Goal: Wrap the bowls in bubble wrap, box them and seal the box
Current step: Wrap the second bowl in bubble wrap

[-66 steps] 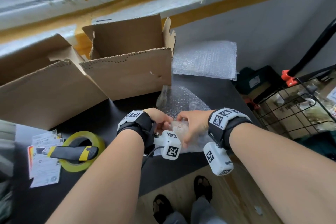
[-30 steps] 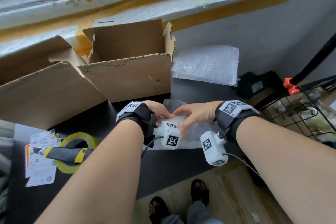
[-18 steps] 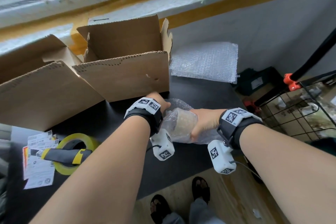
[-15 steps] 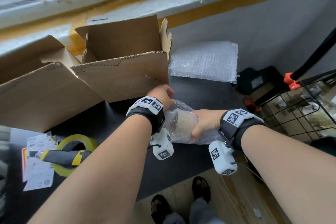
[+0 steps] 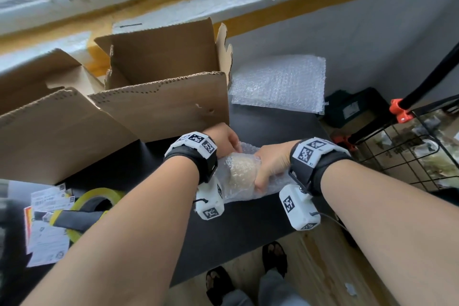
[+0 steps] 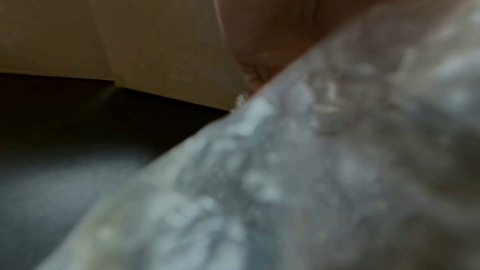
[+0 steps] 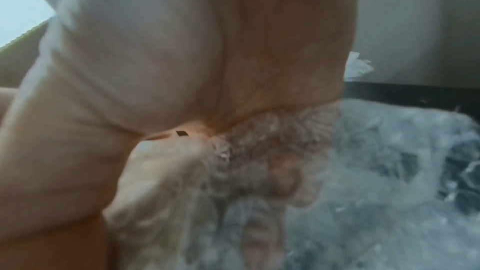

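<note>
head, bowl: a beige bowl (image 5: 242, 171) is sitting inside a sheet of bubble wrap (image 5: 250, 191) on the dark table (image 5: 248, 226), right in front of the open box (image 5: 164, 97).
head, right hand: the right hand (image 5: 270, 166) is gripping the wrapped bowl from its right side, fingers curling round it and the thumb pressing low on the plastic.
head, left hand: the left hand (image 5: 224, 140) is reaching over the far left side of the bundle, fingers bending down onto the wrap. Looks like it's holding the plastic, but the fingertips are hiding behind it.
head, other stuff: more sheets (image 5: 278, 83) are lying flat to the right of the box. A tape roll (image 5: 99, 196) and a knife (image 5: 74, 217) are sitting on some papers (image 5: 47, 243) at the left, well apart from the bowl. A wire basket (image 5: 412, 154) is standing off the right edge of the table.
left wrist, view: pretty blurry tbh. Wrap (image 6: 311, 171) is filling the lower right, a bit of the hand (image 6: 272, 17) is touching its top edge, and the box wall (image 6: 130, 28) is standing behind on the table (image 6: 91, 120).
right wrist, view: the palm (image 7: 182, 59) is pressing down onto the wrap (image 7: 363, 171), and the beige of the bowl (image 7: 259, 151) is showing through just below it. Fingers aren't making it into the shot here.
</note>
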A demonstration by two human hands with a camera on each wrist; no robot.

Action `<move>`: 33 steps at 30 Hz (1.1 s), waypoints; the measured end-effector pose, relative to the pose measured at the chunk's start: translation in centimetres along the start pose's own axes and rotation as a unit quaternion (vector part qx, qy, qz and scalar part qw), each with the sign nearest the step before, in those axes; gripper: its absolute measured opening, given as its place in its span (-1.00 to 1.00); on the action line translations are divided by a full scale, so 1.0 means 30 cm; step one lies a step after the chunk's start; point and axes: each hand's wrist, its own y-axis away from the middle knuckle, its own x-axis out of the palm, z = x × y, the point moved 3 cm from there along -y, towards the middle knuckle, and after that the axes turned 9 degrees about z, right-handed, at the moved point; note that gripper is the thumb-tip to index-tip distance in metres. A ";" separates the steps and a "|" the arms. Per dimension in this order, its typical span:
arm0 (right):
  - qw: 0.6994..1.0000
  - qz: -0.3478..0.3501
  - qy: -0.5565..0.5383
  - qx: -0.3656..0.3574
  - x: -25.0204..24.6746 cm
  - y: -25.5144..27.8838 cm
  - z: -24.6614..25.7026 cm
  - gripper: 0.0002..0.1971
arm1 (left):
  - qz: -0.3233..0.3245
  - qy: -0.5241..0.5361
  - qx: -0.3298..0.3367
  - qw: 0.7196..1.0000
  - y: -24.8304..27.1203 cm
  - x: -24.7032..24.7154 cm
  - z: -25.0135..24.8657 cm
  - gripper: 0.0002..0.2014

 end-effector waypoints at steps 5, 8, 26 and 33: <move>0.998 -0.033 0.049 0.016 -0.018 -0.017 0.044 -0.34 | 0.081 0.044 0.005 0.996 0.065 0.006 -0.008 -0.83; 0.995 -0.039 0.091 0.019 -0.014 -0.024 0.075 -0.28 | 0.151 0.051 -0.014 0.987 0.114 0.011 0.026 -0.47; 0.981 -0.171 0.071 -0.061 -0.091 0.005 0.117 -0.54 | 0.097 -0.012 -0.036 0.995 0.173 0.130 0.065 -0.07; 0.983 -0.060 0.169 -0.030 -0.010 -0.088 0.140 -0.64 | 0.048 0.011 -0.016 0.999 0.165 0.152 0.080 -0.09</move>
